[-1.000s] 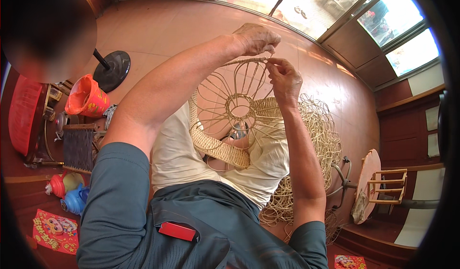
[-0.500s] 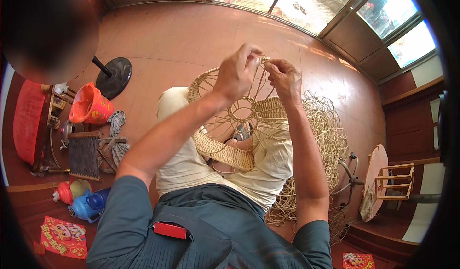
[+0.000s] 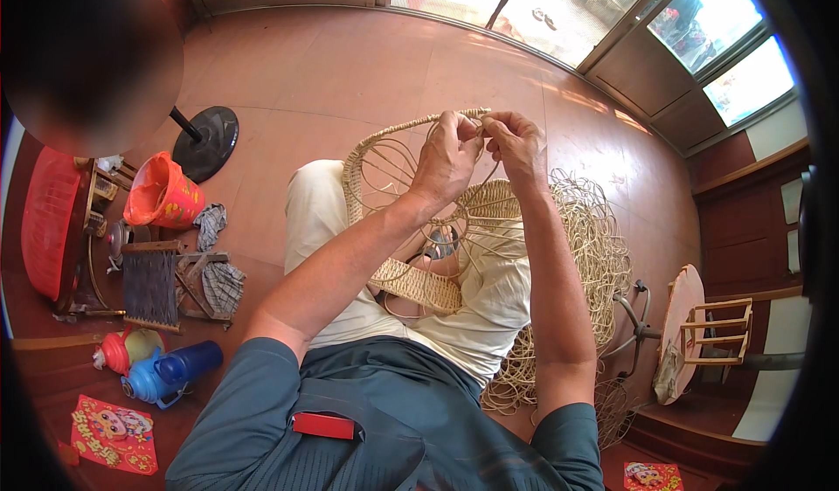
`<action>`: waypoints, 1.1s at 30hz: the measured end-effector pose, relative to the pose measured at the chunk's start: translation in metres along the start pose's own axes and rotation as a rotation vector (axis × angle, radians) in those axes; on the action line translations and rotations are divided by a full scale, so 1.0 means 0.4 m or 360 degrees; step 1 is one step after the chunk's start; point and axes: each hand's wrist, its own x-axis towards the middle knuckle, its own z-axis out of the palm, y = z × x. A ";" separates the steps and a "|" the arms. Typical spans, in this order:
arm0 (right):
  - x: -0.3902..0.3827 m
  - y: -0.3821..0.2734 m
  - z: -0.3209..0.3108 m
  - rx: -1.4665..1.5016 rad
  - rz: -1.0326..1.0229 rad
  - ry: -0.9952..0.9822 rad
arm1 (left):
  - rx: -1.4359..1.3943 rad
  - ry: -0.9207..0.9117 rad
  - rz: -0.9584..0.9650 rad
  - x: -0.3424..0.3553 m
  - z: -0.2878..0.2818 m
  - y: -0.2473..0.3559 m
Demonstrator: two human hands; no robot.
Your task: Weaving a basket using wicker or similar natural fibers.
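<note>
1. Well left of the fingers, a red basin (image 3: 52, 229) stands on its side, with an orange-red bucket (image 3: 179, 204) and a black round base (image 3: 208, 144) nearer to them.
2. Left of the fingers and lower, a folding stool (image 3: 150, 286) stands by a checked cloth (image 3: 223, 288); below these lie a blue flask (image 3: 188, 363) and a red print (image 3: 114, 434).
3. Beyond the fingers spreads a smooth reddish floor (image 3: 332, 72), running to glass doors (image 3: 542, 2) and catching streaks of light.
4. Just right of the fingers and below, a loose heap of tan cord (image 3: 594, 238) covers the floor; farther right is a round board (image 3: 680, 316) with a small wooden frame (image 3: 734, 332) against it.
5. The left hand (image 3: 447, 161) has its fingers curled, thumb and forefinger nearly together by the basket's rim; whether they grip anything, I cannot tell.
6. The right hand (image 3: 523, 148) pinches a thin strand (image 3: 481, 127) between thumb and forefinger, its other fingers bent; its tips almost meet the left ones.
7. The basket (image 3: 428, 288) sits below and behind the fingers, between the pale-trousered knees. Its rim curves up leftward of them, tightly wrapped; broad bands of tan weave show to the left, below and right, with open spokes between, partly hidden by the left forearm.
</note>
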 end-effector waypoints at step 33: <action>-0.020 0.012 0.033 -0.0790 -0.1098 0.0380 | -0.0082 -0.0451 -0.0479 -0.049 -0.669 0.285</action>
